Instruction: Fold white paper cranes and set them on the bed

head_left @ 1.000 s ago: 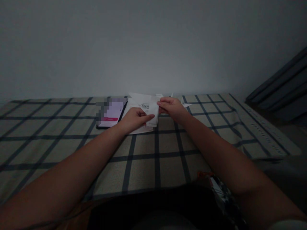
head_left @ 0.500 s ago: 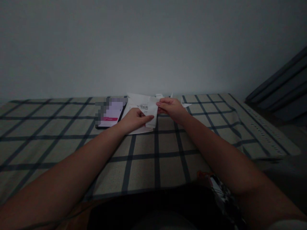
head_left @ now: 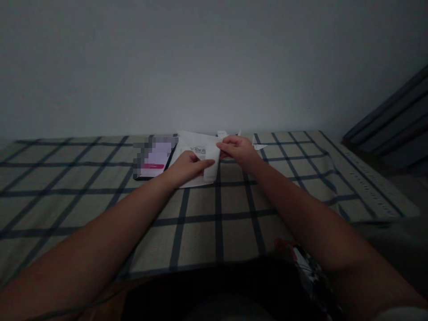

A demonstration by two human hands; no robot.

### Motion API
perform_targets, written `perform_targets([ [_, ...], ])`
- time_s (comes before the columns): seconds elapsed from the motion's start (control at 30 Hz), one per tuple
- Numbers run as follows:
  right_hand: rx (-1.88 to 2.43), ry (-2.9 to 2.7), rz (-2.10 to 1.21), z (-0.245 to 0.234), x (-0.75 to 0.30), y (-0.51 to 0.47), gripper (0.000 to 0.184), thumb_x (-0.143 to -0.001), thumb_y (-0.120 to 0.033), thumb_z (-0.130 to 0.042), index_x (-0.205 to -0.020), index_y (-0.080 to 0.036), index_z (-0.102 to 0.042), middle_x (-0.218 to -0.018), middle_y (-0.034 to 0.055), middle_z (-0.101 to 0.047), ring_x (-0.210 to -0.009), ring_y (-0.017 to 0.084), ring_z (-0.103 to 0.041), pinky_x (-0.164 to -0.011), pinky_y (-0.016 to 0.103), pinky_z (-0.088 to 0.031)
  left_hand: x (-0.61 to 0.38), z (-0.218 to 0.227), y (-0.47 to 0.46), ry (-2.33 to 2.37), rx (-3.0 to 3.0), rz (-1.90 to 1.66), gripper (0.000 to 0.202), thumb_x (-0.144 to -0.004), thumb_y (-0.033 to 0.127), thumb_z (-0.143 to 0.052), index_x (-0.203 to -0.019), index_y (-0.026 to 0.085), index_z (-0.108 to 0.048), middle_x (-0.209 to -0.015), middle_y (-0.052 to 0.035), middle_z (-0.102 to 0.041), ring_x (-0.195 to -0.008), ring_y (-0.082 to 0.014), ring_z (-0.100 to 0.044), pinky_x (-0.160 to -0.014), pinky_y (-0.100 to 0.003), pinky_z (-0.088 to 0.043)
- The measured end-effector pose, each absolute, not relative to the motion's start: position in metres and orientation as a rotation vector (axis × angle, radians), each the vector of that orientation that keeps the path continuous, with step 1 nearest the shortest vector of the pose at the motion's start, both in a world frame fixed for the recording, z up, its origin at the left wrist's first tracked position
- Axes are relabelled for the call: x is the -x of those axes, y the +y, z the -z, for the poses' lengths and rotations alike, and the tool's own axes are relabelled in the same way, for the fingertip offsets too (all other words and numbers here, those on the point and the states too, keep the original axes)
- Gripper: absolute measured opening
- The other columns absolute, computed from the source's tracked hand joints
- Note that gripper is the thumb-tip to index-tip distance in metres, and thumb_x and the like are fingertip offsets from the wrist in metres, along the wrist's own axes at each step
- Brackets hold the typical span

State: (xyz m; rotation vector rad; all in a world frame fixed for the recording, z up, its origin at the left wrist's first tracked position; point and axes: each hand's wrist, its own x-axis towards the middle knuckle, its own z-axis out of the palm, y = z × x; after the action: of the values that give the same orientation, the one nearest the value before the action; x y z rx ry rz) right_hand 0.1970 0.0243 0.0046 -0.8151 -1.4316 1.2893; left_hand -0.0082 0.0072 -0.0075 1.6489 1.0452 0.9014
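"Where's the printed paper [head_left: 210, 169]?"
"Just right of the tablet [head_left: 157, 155]."
"And the grip?"
"Left hand [head_left: 189, 168] pinches it nearer the tablet, thumb on top; right hand [head_left: 239, 151] pinches the edge farthest from the tablet."

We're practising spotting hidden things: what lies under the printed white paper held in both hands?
Below the printed paper, seemingly another white sheet shows past the left hand, on the checked cloth. The paper and hand cover the rest; anything else there is hidden.
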Motion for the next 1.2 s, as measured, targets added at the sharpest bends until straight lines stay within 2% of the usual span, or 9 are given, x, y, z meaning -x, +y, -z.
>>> perform_targets([
  [0.07,0.823,-1.452,-1.247,-0.006,-0.196,0.022,0.034,-0.070,-0.045,-0.084,-0.076,-0.017,-0.066,-0.071,-0.0012,-0.070,-0.065,0.011,-0.067,-0.066,0.025,-0.059,0.008,0.007,0.006,1.069,-1.637,-0.900,0.040,-0.076,0.052,-0.077,-0.089,0.014,-0.078,-0.081,-0.0108,-0.077,-0.067,-0.0207,-0.067,-0.062,-0.031,-0.050],
  [0.17,0.864,-1.466,-1.208,-0.007,-0.196,0.020,0.035,-0.070,-0.047,-0.084,-0.076,-0.017,-0.066,-0.069,-0.0013,-0.069,-0.063,0.011,-0.066,-0.063,0.024,-0.057,0.007,0.003,0.004,1.122,-1.688,-0.876,0.040,-0.080,0.054,-0.074,-0.077,0.014,-0.077,-0.065,-0.0059,-0.071,-0.052,-0.0146,-0.057,-0.052,-0.026,-0.041],
  [0.27,0.873,-1.447,-1.250,-0.008,-0.195,0.021,0.034,-0.070,-0.045,-0.084,-0.079,-0.017,-0.068,-0.073,-0.0007,-0.070,-0.066,0.011,-0.066,-0.067,0.024,-0.058,0.008,0.002,0.004,1.102,-1.723,-0.898,0.039,-0.081,0.052,-0.073,-0.074,0.015,-0.076,-0.060,-0.0040,-0.068,-0.049,-0.0127,-0.053,-0.050,-0.025,-0.039],
  [0.4,0.846,-1.367,-1.332,-0.008,-0.195,0.023,0.035,-0.070,-0.044,-0.084,-0.088,-0.017,-0.071,-0.078,0.0006,-0.072,-0.067,0.011,-0.067,-0.068,0.026,-0.060,0.010,0.009,0.009,1.037,-1.713,-0.947,0.037,-0.080,0.051,-0.076,-0.085,0.015,-0.080,-0.080,-0.0090,-0.078,-0.063,-0.0174,-0.065,-0.059,-0.027,-0.049],
  [0.53,0.833,-1.366,-1.338,-0.009,-0.197,0.024,0.033,-0.070,-0.042,-0.084,-0.085,-0.016,-0.072,-0.074,0.0005,-0.072,-0.065,0.011,-0.067,-0.067,0.026,-0.060,0.010,0.015,0.012,1.001,-1.696,-0.947,0.043,-0.079,0.053,-0.077,-0.100,0.015,-0.081,-0.099,-0.0133,-0.081,-0.088,-0.0269,-0.074,-0.077,-0.037,-0.058],
  [0.67,0.829,-1.348,-1.352,-0.008,-0.197,0.023,0.028,-0.071,-0.037,-0.084,-0.085,-0.015,-0.073,-0.075,0.0011,-0.073,-0.065,0.011,-0.067,-0.067,0.026,-0.060,0.010,0.012,0.011,0.943,-1.699,-0.992,0.045,-0.078,0.049,-0.079,-0.109,0.017,-0.080,-0.117,-0.0130,-0.078,-0.106,-0.0305,-0.073,-0.095,-0.043,-0.057],
  [0.77,0.810,-1.334,-1.406,-0.008,-0.197,0.024,0.027,-0.072,-0.036,-0.083,-0.087,-0.015,-0.074,-0.076,0.0015,-0.073,-0.066,0.011,-0.067,-0.068,0.026,-0.060,0.009,0.009,0.009,0.990,-1.711,-1.002,0.046,-0.078,0.049,-0.079,-0.110,0.016,-0.080,-0.120,-0.0129,-0.077,-0.113,-0.0317,-0.072,-0.105,-0.046,-0.052],
  [0.93,0.793,-1.333,-1.498,-0.009,-0.199,0.024,0.026,-0.072,-0.033,-0.085,-0.088,-0.016,-0.074,-0.079,0.0021,-0.073,-0.068,0.011,-0.068,-0.070,0.026,-0.060,0.009,0.009,0.009,1.016,-1.736,-1.017,0.046,-0.079,0.048,-0.077,-0.113,0.016,-0.079,-0.124,-0.0128,-0.076,-0.116,-0.0315,-0.071,-0.109,-0.046,-0.050],
  [1.2,0.796,-1.316,-1.450,-0.008,-0.197,0.025,0.028,-0.067,-0.035,-0.089,-0.080,-0.016,-0.073,-0.077,0.0015,-0.073,-0.067,0.011,-0.068,-0.069,0.025,-0.060,0.009,0.006,0.008,0.994,-1.777,-0.987,0.042,-0.080,0.048,-0.077,-0.108,0.017,-0.080,-0.119,-0.0113,-0.078,-0.114,-0.0316,-0.072,-0.107,-0.045,-0.051],
])
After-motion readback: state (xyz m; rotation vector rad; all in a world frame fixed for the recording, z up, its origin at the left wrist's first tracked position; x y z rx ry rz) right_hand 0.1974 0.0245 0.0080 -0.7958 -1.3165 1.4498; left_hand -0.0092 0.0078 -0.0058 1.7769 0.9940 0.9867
